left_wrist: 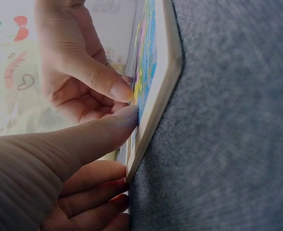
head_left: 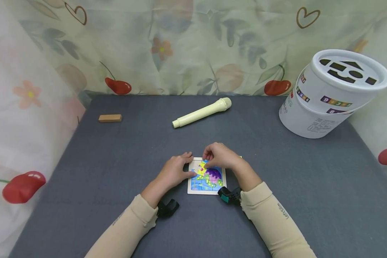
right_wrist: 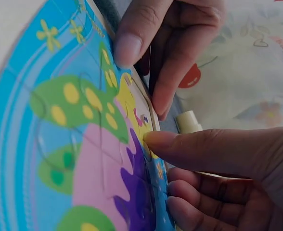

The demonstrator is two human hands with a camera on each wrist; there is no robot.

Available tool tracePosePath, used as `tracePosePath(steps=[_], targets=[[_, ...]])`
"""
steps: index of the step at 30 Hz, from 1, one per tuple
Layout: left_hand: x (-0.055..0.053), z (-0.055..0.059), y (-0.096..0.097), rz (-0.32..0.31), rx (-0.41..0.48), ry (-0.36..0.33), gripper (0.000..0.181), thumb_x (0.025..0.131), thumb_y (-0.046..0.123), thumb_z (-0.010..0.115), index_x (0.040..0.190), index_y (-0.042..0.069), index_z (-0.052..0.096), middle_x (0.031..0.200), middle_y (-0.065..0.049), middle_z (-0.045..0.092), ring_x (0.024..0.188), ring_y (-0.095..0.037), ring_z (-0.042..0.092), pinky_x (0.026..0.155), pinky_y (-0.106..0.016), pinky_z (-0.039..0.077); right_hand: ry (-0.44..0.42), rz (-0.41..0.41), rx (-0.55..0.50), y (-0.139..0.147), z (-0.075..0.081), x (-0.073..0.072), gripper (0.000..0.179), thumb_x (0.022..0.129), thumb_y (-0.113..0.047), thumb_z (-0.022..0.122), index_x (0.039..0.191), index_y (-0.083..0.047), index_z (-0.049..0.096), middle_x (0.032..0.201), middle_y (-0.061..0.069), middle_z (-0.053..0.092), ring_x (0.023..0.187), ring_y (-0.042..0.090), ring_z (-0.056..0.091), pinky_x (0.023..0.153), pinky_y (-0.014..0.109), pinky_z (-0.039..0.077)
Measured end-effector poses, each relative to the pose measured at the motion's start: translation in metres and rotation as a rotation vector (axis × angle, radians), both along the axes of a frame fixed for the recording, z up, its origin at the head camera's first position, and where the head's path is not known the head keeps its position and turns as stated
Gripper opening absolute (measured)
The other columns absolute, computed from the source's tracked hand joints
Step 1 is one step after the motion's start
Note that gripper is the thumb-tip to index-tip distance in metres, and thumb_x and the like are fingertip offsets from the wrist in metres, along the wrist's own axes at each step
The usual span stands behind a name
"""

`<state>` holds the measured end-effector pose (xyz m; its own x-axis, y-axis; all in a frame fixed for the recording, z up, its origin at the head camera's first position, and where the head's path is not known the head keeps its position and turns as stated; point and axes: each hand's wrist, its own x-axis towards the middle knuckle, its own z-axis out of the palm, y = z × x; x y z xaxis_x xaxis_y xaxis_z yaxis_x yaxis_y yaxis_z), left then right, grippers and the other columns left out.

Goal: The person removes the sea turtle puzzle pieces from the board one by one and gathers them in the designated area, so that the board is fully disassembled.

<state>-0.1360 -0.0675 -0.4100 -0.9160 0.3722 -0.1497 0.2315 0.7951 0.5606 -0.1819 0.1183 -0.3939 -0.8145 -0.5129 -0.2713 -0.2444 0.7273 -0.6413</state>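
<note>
A square wooden-framed jigsaw puzzle (head_left: 204,192) with a colourful cartoon picture lies on the table in front of me. Bare wood shows in its upper left part. My left hand (head_left: 175,171) rests at the frame's left side, the straight thumb touching the picture and the fingers along the outer edge. Over the puzzle's top part, my right hand (head_left: 223,156) has its fingers curled and pinches at a yellow puzzle piece (right_wrist: 140,122) with the thumb on it. The right index fingertip is largely hidden behind the thumb in the right wrist view.
A cream toy microphone (head_left: 202,112) lies beyond the puzzle. A small wooden block (head_left: 110,118) is at the far left. At the back right stands a white bucket (head_left: 322,107) with shaped holes in its lid. Patterned curtains border the dark table (head_left: 142,132).
</note>
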Motion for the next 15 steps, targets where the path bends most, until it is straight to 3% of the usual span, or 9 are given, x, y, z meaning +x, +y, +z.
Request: tracePosePath(steps=[15], targets=[[0.0004, -0.0003, 0.0002, 0.008, 0.015, -0.003, 0.059, 0.08, 0.026, 0.074, 0.13, 0.003, 0.054, 0.142, -0.01, 0.046, 0.135, -0.028, 0.039, 0.108, -0.044, 0.034, 0.069, -0.031, 0.021, -0.0036, -0.0003, 0.0098, 0.01, 0.076, -0.005, 0.074, 0.085, -0.001, 0.071, 0.078, 0.007, 0.064, 0.067, 0.01, 0.054, 0.061, 0.02, 0.046]])
